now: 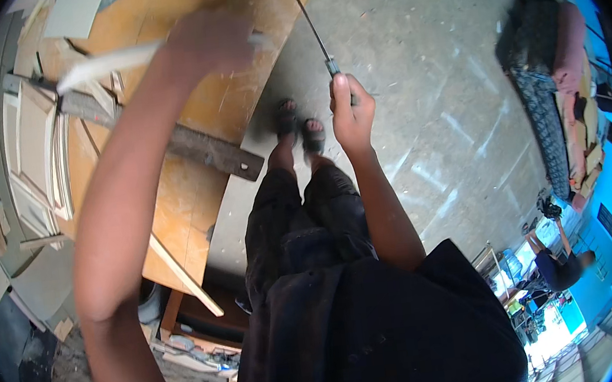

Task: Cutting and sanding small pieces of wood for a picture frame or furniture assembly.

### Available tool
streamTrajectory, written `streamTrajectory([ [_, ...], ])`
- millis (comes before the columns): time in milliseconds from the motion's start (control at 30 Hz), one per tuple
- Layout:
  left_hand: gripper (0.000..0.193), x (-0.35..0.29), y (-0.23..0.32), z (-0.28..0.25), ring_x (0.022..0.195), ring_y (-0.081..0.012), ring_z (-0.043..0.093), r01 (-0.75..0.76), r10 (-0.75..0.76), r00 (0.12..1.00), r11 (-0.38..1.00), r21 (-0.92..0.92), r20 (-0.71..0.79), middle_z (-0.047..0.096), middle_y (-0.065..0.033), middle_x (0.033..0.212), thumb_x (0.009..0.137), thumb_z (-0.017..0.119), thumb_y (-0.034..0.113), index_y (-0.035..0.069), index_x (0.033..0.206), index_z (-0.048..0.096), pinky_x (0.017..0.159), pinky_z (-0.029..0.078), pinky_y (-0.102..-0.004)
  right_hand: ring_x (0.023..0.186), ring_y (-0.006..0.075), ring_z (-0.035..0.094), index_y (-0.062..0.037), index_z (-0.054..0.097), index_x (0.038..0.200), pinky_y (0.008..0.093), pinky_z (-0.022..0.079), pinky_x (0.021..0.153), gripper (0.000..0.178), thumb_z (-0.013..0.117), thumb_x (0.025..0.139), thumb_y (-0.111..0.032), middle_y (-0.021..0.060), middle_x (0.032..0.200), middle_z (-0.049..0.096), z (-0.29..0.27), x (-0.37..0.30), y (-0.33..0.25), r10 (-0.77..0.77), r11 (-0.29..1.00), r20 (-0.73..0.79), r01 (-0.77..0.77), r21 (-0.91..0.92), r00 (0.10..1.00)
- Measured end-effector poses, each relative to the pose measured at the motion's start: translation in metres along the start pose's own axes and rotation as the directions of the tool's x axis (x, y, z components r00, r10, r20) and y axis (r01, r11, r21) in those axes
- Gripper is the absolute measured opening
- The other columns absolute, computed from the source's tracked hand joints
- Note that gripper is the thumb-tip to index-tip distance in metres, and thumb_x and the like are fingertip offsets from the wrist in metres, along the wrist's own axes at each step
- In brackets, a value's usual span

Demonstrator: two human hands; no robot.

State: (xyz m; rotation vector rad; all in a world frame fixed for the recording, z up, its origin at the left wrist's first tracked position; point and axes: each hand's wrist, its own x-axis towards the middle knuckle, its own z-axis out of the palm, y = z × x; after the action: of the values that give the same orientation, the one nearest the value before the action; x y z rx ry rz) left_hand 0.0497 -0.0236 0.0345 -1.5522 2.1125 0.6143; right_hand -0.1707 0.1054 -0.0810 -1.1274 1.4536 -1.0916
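My left hand point(205, 45) is raised over the wooden workbench point(237, 101) and grips a long pale strip of wood point(113, 62), which is blurred. My right hand point(349, 108) is closed around the end of a thin dark metal rod point(307, 23) that runs up and away over the concrete floor. Below the hands I see my own dark trousers and sandalled feet point(299, 128) standing beside the bench edge.
A long grey metal bar point(189, 147) lies across the bench. A panelled white door piece point(34, 156) lies at the left. Wood offcuts lie under the bench. A patterned bundle point(546, 102) lies on the floor at right; another person point(556, 265) is at the far right.
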Motion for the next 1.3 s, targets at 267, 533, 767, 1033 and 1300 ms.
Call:
streamTrajectory([
  [267,0.040,-0.114,0.022,0.002,0.093,-0.0388,0.062,-0.116,-0.051,0.870,0.945,-0.305,-0.490,0.063,-0.0172,0.096,0.097,0.057,0.042,0.006,0.111,0.064,0.080,0.048,-0.0490,0.062,0.0072,0.039,-0.0002,0.055,0.080,0.0277,0.036,0.054,0.034,0.054,0.104,-0.024,0.0035,0.062,0.042,-0.073,0.014,-0.037,-0.141,0.953,-0.043,0.124,-0.275,0.989],
  [533,0.035,-0.142,0.019,-0.031,0.074,-0.0312,0.061,-0.113,-0.265,0.577,0.911,-0.397,-0.772,0.055,-0.0092,0.081,0.087,0.072,0.035,0.007,0.107,0.066,0.066,0.047,-0.0424,0.055,0.0219,0.042,-0.0020,0.057,0.082,0.0351,0.039,0.054,0.034,0.056,0.103,-0.029,0.0145,0.062,0.047,-0.023,0.090,-0.055,-0.248,0.875,0.012,0.229,-0.427,0.969],
  [767,0.030,-0.117,0.003,-0.069,0.078,-0.0350,0.064,-0.014,-0.585,0.538,0.714,-0.700,-0.607,0.060,-0.0118,0.087,0.091,0.068,0.031,0.006,0.108,0.067,0.067,0.051,-0.0439,0.076,0.0461,0.059,-0.0001,0.060,0.090,0.0532,0.045,0.064,0.029,0.059,0.099,-0.027,0.0247,0.081,0.062,0.026,0.229,-0.069,-0.492,0.603,0.248,0.532,-0.594,0.834],
  [1033,0.043,-0.073,0.010,-0.097,0.062,-0.0104,0.043,-0.362,-0.827,0.466,0.145,-0.921,-0.314,0.045,-0.0004,0.066,0.106,0.046,0.038,0.000,0.114,0.065,0.060,0.037,-0.0269,0.099,0.0360,0.058,-0.0062,0.062,0.101,0.0529,0.043,0.080,0.030,0.061,0.096,-0.036,0.0127,0.101,0.063,0.048,0.346,-0.080,-0.507,0.145,0.479,0.619,-0.772,0.716],
  [1300,0.038,-0.055,0.017,-0.130,0.072,-0.0244,0.056,-0.313,-0.859,0.374,0.237,-0.920,-0.349,0.057,-0.0124,0.078,0.104,0.051,0.033,-0.002,0.112,0.064,0.068,0.044,-0.0325,0.078,0.0093,0.056,-0.0022,0.064,0.116,0.0259,0.045,0.069,0.022,0.063,0.097,-0.013,0.0051,0.090,0.062,0.111,0.297,-0.256,-0.265,0.962,0.798,0.098,0.254,0.542],
])
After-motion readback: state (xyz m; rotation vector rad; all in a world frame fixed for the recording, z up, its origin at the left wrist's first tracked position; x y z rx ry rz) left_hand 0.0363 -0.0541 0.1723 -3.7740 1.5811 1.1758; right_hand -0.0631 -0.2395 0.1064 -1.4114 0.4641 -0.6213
